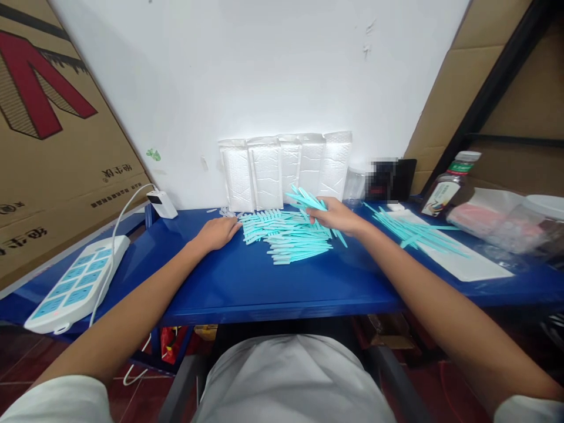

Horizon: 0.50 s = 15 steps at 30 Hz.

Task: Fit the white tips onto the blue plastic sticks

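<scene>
A bundle of thin teal sticks (pixel 304 198) with pointed ends is gripped in my right hand (pixel 337 216), raised just over the right side of a pile. That pile of similar teal sticks (pixel 295 241), some with pale, clear-looking end sleeves, lies in rough rows on the blue table (pixel 247 288). My left hand (pixel 219 232) lies low on the tabletop with its fingers extended, fingertips at the pile's left end. Whether it touches the sticks is hard to make out. Small clear pieces (pixel 227 212) lie behind the left fingers.
More teal sticks (pixel 412 230) lie across a white sheet (pixel 467 261) at right. White padded packets (pixel 267 176) lean on the wall. A bottle (pixel 452 182), a clear jar (pixel 355 185), a bagged pink item (pixel 493 217), a power strip (pixel 79 282) and a white charger (pixel 162 203) stand around.
</scene>
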{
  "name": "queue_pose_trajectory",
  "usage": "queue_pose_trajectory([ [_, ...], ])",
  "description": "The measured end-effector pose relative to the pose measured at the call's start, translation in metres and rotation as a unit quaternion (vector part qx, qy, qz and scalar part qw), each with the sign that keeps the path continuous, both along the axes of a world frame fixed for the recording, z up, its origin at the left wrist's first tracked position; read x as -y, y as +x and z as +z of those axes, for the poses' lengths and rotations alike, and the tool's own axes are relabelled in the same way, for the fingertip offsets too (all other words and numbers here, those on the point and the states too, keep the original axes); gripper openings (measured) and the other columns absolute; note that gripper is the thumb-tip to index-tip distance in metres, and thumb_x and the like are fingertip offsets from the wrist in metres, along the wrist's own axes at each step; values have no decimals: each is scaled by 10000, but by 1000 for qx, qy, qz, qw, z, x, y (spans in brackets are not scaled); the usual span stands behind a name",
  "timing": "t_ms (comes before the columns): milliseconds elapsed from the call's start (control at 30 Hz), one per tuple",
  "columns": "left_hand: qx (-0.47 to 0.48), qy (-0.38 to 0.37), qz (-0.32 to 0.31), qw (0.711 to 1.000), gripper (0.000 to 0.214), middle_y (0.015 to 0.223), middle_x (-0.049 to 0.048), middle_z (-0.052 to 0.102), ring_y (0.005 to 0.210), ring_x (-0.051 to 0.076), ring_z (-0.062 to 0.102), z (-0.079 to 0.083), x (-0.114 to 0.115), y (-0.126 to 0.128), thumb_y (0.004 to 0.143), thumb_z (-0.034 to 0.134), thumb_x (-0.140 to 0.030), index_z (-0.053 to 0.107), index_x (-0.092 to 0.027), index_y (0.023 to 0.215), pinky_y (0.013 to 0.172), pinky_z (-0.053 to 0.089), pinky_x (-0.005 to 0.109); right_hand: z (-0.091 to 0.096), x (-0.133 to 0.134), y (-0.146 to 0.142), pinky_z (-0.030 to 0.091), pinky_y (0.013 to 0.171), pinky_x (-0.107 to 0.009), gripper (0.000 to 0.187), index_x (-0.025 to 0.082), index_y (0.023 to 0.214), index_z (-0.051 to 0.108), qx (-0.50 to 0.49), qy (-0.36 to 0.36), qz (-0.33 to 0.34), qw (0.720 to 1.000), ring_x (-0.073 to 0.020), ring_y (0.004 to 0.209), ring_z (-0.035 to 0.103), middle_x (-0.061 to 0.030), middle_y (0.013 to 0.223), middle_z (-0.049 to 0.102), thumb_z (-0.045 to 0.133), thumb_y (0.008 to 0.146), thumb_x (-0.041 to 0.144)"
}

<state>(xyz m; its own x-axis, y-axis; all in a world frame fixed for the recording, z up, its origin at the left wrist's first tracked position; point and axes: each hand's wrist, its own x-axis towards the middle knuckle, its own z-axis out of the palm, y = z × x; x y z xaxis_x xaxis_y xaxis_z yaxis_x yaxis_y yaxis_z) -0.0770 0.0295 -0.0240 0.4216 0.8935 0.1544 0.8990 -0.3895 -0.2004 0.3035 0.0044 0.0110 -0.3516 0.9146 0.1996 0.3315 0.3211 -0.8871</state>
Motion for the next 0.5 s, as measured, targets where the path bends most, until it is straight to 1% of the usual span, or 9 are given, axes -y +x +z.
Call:
queue_pose_trajectory([
  [133,-8,12,29,999,534,1007,180,744,923,338,724,2,2,4,1084,217,-479,633,-147,1117,785,505,397,2,2,1,227,472,-258,295,170,834,602,-25,-29,38,999,-76,511,367,-29,744,649,701,889,443],
  [233,23,36,41,998,526,947,185,735,897,339,719,9,2,4,1086,216,-466,626,-137,1105,784,504,402,2,3,1,222,469,-254,321,171,825,603,-34,-38,46,998,-73,515,361,-38,759,656,723,880,463],
  [300,90,55,22,994,489,866,149,705,844,309,696,19,2,6,1084,243,-472,610,-158,1008,761,497,381,2,3,0,218,467,-254,322,172,824,605,-37,-43,48,997,-72,513,356,-39,759,655,732,877,463],
  [333,144,51,4,988,473,816,120,675,800,280,673,24,3,9,1081,265,-486,590,-174,936,735,493,358,2,3,0,212,466,-256,326,172,822,608,-37,-43,48,997,-73,511,353,-40,752,649,728,881,469],
  [367,213,29,-16,976,467,767,87,635,741,243,639,30,4,13,1076,288,-508,558,-188,868,693,485,330,3,3,0,206,464,-258,333,171,816,611,-37,-43,49,997,-74,508,349,-40,741,640,722,887,477],
  [400,292,-16,-34,956,473,724,54,587,672,201,591,35,5,18,1069,312,-538,519,-198,814,635,470,296,3,4,0,199,463,-261,344,170,809,613,-37,-43,50,997,-74,505,344,-38,727,629,716,891,488],
  [433,376,-89,-47,921,486,690,23,538,597,160,530,40,7,24,1059,336,-573,486,-202,783,563,440,261,4,5,-1,194,463,-263,354,169,801,613,-39,-43,52,997,-73,503,339,-35,713,617,713,893,496],
  [467,459,-176,-53,869,493,662,-8,490,524,124,453,43,9,31,1046,360,-605,463,-204,779,489,392,228,5,5,-1,191,463,-264,359,169,796,611,-42,-43,53,997,-73,503,335,-29,702,604,713,893,500],
  [500,528,-268,-62,804,487,635,-37,438,466,96,368,45,11,39,1033,393,-624,440,-209,784,427,329,201,7,6,-1,191,463,-263,360,170,792,609,-44,-43,52,997,-73,504,333,-21,688,588,716,891,500],
])
